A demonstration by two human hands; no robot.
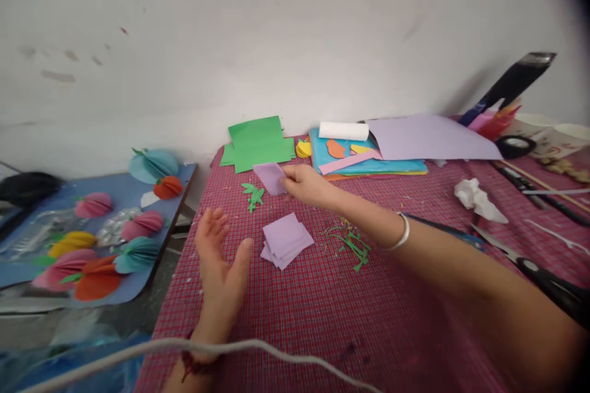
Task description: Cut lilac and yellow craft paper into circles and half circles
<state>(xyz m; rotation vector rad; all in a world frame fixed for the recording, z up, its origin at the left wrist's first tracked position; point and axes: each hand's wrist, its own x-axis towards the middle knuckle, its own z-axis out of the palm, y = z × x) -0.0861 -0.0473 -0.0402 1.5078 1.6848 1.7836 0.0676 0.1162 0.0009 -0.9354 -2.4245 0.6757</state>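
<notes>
Between the thumb and fingers of my right hand [304, 185] is a light purple paper square [270, 178], held up above the cloth. My left hand [221, 258] is open over the table, palm up and fingers apart, with nothing in it. Just to its right lies a loose pile of purple paper squares [286, 240]. Small green paper leaf cut-outs [253, 195] sit beyond the left hand. Thin green paper scraps [353, 244] are scattered below my right forearm.
Green paper sheets [255, 144] lean near the wall. Colored sheets [391, 165], a white roll [343, 130] and a large purple sheet [428, 138] lie at the back. Scissors [530, 267] and crumpled tissue [477, 198] are right. Paper fruits [99, 277] cover a blue table left. A white cord [258, 347] crosses the front.
</notes>
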